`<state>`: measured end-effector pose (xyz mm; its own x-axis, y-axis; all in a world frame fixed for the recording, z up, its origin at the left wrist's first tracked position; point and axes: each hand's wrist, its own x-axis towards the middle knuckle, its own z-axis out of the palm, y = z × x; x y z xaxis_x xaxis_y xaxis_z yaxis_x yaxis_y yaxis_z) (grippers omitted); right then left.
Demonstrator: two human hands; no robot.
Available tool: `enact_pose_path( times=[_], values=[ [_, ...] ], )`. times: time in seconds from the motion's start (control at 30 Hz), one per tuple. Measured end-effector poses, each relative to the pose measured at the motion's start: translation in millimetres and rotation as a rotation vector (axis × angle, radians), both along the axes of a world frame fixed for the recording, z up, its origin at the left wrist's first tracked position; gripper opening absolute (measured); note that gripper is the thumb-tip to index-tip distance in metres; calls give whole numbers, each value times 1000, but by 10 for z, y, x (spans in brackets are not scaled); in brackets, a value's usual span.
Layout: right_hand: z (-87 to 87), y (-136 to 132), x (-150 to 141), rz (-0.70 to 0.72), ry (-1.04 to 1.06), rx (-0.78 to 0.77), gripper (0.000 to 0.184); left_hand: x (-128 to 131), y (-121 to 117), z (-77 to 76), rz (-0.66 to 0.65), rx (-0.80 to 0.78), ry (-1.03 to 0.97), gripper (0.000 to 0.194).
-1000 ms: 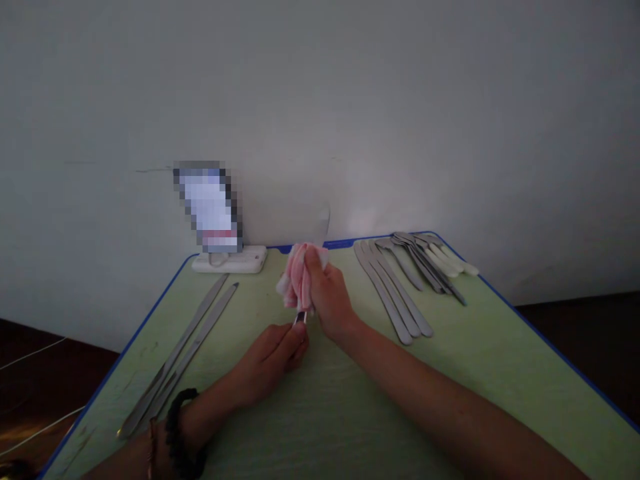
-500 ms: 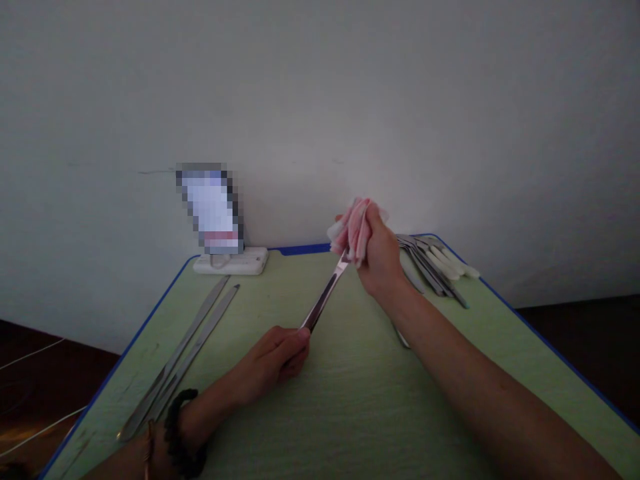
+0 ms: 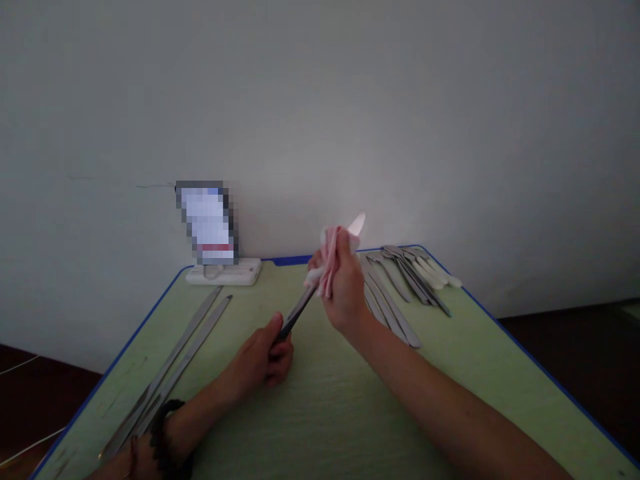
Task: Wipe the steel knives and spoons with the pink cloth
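Note:
My left hand [image 3: 265, 353] is closed round the handle of a metal table knife [image 3: 300, 312], which slants up and away to the right. Farther along the knife, my right hand [image 3: 345, 280] grips a crumpled pink and white cloth [image 3: 330, 257] wrapped about the blade. The shiny blade tip sticks out beyond the cloth, above the table's back edge. Part of the blade is hidden inside the cloth. Beside my left forearm lie two long table knives [image 3: 185, 353], side by side, their near ends partly behind my wrist.
A green table [image 3: 320, 420] with a blue rim stands against a grey wall. At its back left a blurred phone [image 3: 207, 223] leans on a white stand [image 3: 225, 272]. To the right lie several metal knives [image 3: 393, 307], a pile of metal cutlery [image 3: 415, 277] and white-handled pieces [image 3: 440, 272].
My right hand and the cloth have slid down the blade towards the handle, uncovering the blade tip. Both hands appear a little lower and farther left, and the view has shifted slightly.

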<state>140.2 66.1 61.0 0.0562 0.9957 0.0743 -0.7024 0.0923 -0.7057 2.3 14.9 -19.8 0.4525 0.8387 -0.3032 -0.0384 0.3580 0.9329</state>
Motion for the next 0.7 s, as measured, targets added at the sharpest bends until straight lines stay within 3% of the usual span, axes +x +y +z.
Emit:
enact_pose_path(
  times=[0.13, 0.23, 0.37, 0.53, 0.7],
  values=[
    [-255, -83, -200, 112, -174, -57, 46, 19, 9, 30, -2, -39, -27, 63],
    [-283, -51, -184, 181, -237, -36, 44, 50, 15, 119, 13, -68, -82, 63],
    [-71, 63, 34, 171, -173, 7, 42, 74, 14, 197, 66, -93, -165, 62],
    [230, 143, 322, -8, 26, 84, 41, 67, 14, 152, 31, -64, -173, 59],
    [249, 132, 363, -97, 12, 83, 39, 36, -33, 80, -44, 143, -26, 48]
  ],
)
